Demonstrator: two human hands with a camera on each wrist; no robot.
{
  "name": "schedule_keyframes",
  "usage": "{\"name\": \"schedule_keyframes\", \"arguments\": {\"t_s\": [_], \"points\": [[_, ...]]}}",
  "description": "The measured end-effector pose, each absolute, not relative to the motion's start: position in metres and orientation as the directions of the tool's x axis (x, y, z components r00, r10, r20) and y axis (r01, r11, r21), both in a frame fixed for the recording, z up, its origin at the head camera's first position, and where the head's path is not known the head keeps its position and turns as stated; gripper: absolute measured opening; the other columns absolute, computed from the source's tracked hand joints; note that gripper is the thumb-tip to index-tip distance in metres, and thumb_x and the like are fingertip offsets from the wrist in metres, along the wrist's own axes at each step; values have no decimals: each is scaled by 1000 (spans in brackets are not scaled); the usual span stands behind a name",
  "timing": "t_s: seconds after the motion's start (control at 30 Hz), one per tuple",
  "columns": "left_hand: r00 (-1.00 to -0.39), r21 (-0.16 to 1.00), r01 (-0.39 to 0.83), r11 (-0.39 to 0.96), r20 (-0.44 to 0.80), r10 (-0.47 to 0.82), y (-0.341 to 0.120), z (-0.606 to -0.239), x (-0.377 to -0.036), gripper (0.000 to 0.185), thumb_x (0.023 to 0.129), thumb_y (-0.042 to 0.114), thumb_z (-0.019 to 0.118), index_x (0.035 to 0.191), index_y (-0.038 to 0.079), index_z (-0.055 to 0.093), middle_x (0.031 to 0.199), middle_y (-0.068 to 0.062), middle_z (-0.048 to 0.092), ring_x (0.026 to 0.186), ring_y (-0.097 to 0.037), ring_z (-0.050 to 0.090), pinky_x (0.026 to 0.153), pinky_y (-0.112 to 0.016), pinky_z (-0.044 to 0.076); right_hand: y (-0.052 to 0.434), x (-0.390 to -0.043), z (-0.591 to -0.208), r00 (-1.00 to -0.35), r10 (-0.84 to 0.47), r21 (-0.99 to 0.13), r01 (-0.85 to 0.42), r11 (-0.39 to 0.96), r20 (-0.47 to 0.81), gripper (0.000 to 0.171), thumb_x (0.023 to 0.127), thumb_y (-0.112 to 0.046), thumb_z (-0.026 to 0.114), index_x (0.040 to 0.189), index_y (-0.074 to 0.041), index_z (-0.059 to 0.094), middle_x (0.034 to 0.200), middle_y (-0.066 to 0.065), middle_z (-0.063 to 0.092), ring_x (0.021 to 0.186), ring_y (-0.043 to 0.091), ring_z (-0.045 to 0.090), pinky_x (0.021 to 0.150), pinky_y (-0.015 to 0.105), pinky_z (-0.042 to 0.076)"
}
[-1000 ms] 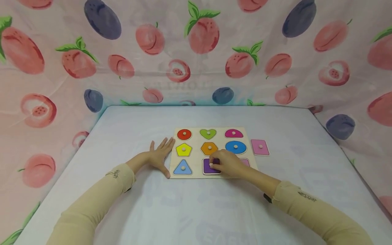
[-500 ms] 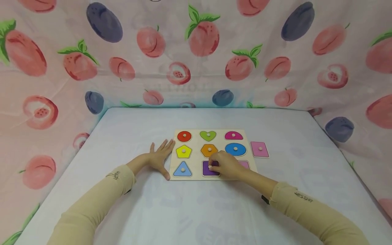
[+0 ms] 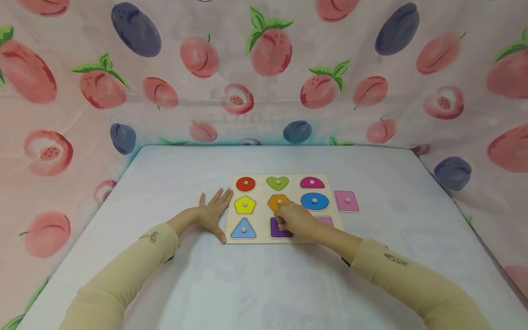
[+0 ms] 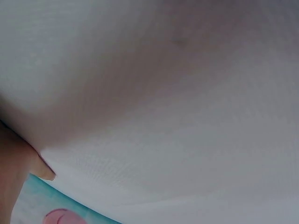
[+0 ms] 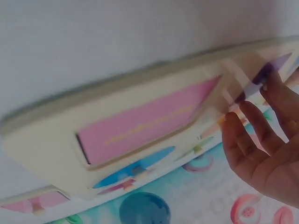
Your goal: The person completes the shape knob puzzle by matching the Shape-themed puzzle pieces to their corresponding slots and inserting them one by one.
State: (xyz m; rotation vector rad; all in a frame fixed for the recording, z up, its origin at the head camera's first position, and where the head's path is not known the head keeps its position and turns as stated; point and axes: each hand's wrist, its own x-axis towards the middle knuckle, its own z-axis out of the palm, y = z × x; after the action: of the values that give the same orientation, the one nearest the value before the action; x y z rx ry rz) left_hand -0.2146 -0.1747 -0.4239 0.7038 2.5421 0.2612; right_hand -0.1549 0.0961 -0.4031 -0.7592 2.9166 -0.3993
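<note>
Purple square (image 3: 277,229) under right hand (image 3: 294,220) | left hand (image 3: 212,211) beside board (image 3: 288,176)

Both my sleeves carry small dark lettering, but I cannot make it out: one short word on my left sleeve (image 3: 153,236) just behind my left hand (image 3: 212,211), and a longer word on my right sleeve (image 3: 395,259) behind my right hand (image 3: 298,220). Faint mirrored letters show through the curtain (image 3: 231,118) well beyond my hands, too pale to read. The puzzle board (image 3: 257,238) under my fingers bears no writing I can see.
</note>
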Motion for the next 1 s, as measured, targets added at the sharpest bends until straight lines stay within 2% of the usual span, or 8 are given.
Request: {"name": "schedule_keyframes", "arguments": {"t_s": [0.23,0.4,0.6,0.73,1.0], "points": [[-753,285,438,853,-401,521,-172,-421,-220,138,60,51,83,150,6,-11,158,-13,-17,144,-34,-22,104,-69,-18,90,-165,-392,-866,-487,-284,-441,851,-115,24,77,-6,76,64,-9,56,65,-1,48,69,13,48,59,22,42],[-746,285,432,855,-421,517,-173,-424,-216,139,59,52,83,150,5,-11,158,-13,-18,143,-34,-22,103,-70,-18,93,-170,-396,-840,-515,-334,-443,832,-169,24,76,-10,78,64,-11,57,70,-1,49,73,13,48,61,22,42],[-751,281,435,855,-411,517,-174,-424,-213,139,60,51,83,150,5,-11,157,-14,-18,144,-35,-21,103,-70,-17,102,-173,-404,-788,-598,-296,-543,786,-142,20,80,-18,74,73,-15,56,81,0,44,81,16,43,64,24,37],[-743,291,438,851,-416,524,-173,-423,-212,139,60,52,83,150,4,-11,157,-14,-18,143,-36,-22,103,-71,-17,107,-173,-406,-762,-633,-267,-587,765,-140,16,83,-21,72,80,-17,57,86,2,43,85,19,43,67,27,37],[-747,279,444,852,-411,523,-174,-425,-214,139,60,53,83,150,5,-12,157,-14,-19,143,-35,-22,103,-70,-18,110,-172,-409,-756,-639,-273,-590,760,-142,14,86,-21,69,85,-16,56,89,2,43,88,19,42,72,30,37]]}}
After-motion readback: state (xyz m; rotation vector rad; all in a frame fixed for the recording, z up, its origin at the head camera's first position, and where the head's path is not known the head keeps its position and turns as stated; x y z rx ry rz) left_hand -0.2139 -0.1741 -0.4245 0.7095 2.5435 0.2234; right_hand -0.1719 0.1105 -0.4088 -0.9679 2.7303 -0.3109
